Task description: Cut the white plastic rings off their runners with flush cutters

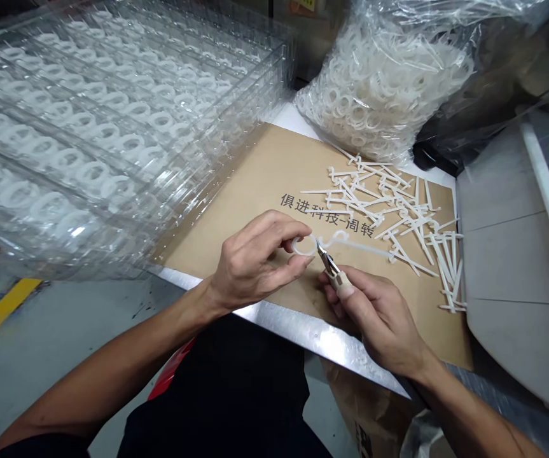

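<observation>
My left hand [252,261] pinches a white plastic ring [304,245] between thumb and fingers. The ring is joined to a thin white plastic runner [360,245] that stretches right. My right hand [374,312] grips small side cutters [327,262] with tan handles, their steel jaws at the ring's edge. A loose pile of similar white plastic runners [393,216] lies to the right of both hands. Beneath them is a brown cardboard sheet [255,184] with dark Chinese print.
Stacked clear plastic trays [88,127] holding rows of white rings fill the left. A clear bag of white rings [374,83] lies behind the cardboard. A bright metal table edge [274,315] runs below the hands, and a grey bin [507,254] stands right.
</observation>
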The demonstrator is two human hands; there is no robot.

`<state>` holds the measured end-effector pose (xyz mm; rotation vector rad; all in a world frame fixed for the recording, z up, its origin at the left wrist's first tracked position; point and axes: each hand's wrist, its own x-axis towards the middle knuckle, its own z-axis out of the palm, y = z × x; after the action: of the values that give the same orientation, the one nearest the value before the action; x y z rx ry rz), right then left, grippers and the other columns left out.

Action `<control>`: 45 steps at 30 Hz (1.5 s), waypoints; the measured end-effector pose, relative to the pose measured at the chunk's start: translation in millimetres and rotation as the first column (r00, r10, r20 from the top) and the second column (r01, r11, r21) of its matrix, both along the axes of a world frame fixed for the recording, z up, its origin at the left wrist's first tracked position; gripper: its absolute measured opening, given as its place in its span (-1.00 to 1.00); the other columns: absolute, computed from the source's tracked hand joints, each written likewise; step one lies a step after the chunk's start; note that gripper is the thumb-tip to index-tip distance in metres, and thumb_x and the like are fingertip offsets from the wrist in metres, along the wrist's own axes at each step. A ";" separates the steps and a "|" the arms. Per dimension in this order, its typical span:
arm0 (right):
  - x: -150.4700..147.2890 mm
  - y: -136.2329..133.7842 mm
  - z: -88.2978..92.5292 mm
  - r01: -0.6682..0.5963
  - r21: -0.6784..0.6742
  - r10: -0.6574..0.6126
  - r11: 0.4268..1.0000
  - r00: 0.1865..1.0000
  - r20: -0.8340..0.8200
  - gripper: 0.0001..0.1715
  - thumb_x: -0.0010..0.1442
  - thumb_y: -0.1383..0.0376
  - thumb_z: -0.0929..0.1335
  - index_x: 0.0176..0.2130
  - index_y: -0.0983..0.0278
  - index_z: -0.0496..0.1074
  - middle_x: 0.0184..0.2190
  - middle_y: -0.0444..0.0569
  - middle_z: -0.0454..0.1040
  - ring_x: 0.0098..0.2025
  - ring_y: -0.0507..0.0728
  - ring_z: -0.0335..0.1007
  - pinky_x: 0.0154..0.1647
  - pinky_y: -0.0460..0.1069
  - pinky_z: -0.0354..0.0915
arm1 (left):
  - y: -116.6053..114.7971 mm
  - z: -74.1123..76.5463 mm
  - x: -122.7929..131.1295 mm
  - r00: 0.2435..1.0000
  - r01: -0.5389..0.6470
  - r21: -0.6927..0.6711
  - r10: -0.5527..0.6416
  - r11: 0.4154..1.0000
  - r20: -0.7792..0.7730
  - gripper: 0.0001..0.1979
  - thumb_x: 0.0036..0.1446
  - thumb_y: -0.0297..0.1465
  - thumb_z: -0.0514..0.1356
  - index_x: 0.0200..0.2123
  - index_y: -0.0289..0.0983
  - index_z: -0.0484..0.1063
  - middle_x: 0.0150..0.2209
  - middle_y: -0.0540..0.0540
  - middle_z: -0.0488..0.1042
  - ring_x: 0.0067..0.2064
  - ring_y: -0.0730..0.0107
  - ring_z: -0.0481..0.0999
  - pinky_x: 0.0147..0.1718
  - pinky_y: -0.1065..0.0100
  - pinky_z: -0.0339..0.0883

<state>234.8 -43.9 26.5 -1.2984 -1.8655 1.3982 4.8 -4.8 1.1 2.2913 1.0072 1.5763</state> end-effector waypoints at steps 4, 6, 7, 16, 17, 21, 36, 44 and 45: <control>-1.2 -1.8 -0.4 -0.011 0.067 0.008 0.998 0.999 0.041 -0.53 0.57 0.08 0.16 -0.17 0.28 0.48 -0.44 -0.08 0.38 -0.44 0.09 0.29 -0.43 0.00 0.24 | 0.9 0.6 0.0 1.000 0.016 0.003 -0.016 1.000 0.009 -0.83 0.26 -0.50 0.33 -0.08 -0.32 0.51 -0.27 -0.09 0.57 -0.34 0.50 0.53 -0.33 0.47 0.51; -1.6 -2.0 -1.8 -0.001 0.075 -0.002 0.997 0.999 0.040 -0.51 0.57 0.08 0.16 -0.17 0.29 0.49 -0.44 -0.08 0.39 -0.44 0.09 0.31 -0.44 -0.01 0.25 | 1.0 0.0 0.1 1.000 0.022 -0.005 -0.022 1.000 0.005 -0.83 0.26 -0.49 0.33 -0.07 -0.31 0.52 -0.26 -0.10 0.58 -0.33 0.50 0.53 -0.33 0.47 0.51; -1.6 -1.7 -2.8 0.006 0.068 -0.009 0.998 0.999 0.036 -0.49 0.57 0.06 0.16 -0.18 0.29 0.50 -0.45 -0.07 0.39 -0.44 0.09 0.31 -0.45 -0.01 0.25 | 0.9 -0.4 0.1 1.000 0.024 -0.009 -0.024 1.000 0.003 -0.83 0.27 -0.48 0.33 -0.07 -0.31 0.52 -0.26 -0.10 0.58 -0.33 0.50 0.53 -0.33 0.47 0.51; 1.4 2.7 -11.3 0.055 -0.114 -0.062 0.992 0.996 -0.061 -0.50 0.51 -0.04 0.24 -0.24 0.26 0.46 -0.42 -0.08 0.38 -0.44 0.08 0.27 -0.49 -0.04 0.22 | 1.4 -4.8 -2.1 0.997 -0.020 -0.043 0.023 0.999 0.076 -0.76 0.24 -0.35 0.41 -0.07 -0.28 0.53 -0.28 -0.06 0.59 -0.34 0.48 0.55 -0.33 0.43 0.51; 1.2 3.2 -11.7 0.065 -0.130 -0.076 0.989 0.994 -0.084 -0.50 0.50 -0.05 0.26 -0.25 0.26 0.46 -0.42 -0.08 0.38 -0.44 0.08 0.26 -0.48 -0.04 0.22 | 1.5 -4.7 -2.6 0.996 -0.016 -0.046 0.020 0.999 0.081 -0.75 0.23 -0.34 0.41 -0.07 -0.28 0.53 -0.28 -0.06 0.59 -0.34 0.48 0.55 -0.33 0.43 0.51; -0.3 4.6 -12.2 0.133 -0.247 -0.197 0.960 0.946 -0.256 -0.50 0.45 -0.07 0.31 -0.22 0.29 0.49 -0.40 -0.09 0.38 -0.48 0.04 0.20 -0.48 -0.03 0.17 | 0.8 -2.8 -4.0 0.997 0.040 -0.027 -0.038 0.999 0.065 -0.72 0.22 -0.36 0.43 -0.05 -0.32 0.53 -0.28 -0.09 0.58 -0.32 0.46 0.56 -0.31 0.43 0.51; -10.8 3.8 -16.3 0.317 -0.234 -0.390 0.919 0.817 -0.425 -0.76 0.22 0.23 0.55 -0.17 0.23 0.51 -0.33 -0.12 0.52 -0.41 0.05 0.36 -0.35 -0.01 0.34 | -2.5 1.1 -1.1 0.929 0.317 -0.135 -0.336 0.939 -0.157 -0.74 0.27 -0.42 0.37 0.01 -0.25 0.51 -0.20 -0.14 0.63 -0.17 0.34 0.66 -0.15 0.38 0.56; -9.9 5.5 -12.7 0.300 -0.227 -0.369 0.926 0.840 -0.398 -0.80 0.20 0.26 0.55 -0.21 0.24 0.52 -0.38 -0.14 0.50 -0.42 0.04 0.37 -0.36 -0.02 0.33 | -2.9 1.2 -2.2 0.908 0.351 -0.181 -0.382 0.919 -0.174 -0.75 0.32 -0.41 0.33 0.05 -0.19 0.50 -0.14 -0.14 0.64 -0.11 0.34 0.67 -0.10 0.37 0.58; -9.5 5.6 -12.2 0.294 -0.227 -0.364 0.928 0.842 -0.397 -0.80 0.20 0.27 0.55 -0.21 0.24 0.52 -0.37 -0.14 0.50 -0.42 0.04 0.37 -0.36 -0.02 0.32 | -2.9 1.1 -2.4 0.906 0.353 -0.187 -0.385 0.917 -0.178 -0.76 0.33 -0.40 0.32 0.05 -0.18 0.51 -0.14 -0.14 0.64 -0.12 0.34 0.67 -0.11 0.37 0.58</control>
<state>225.3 -38.3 14.3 -1.1874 -1.1914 1.5135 2.5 -7.7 2.2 2.4005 0.6488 1.0880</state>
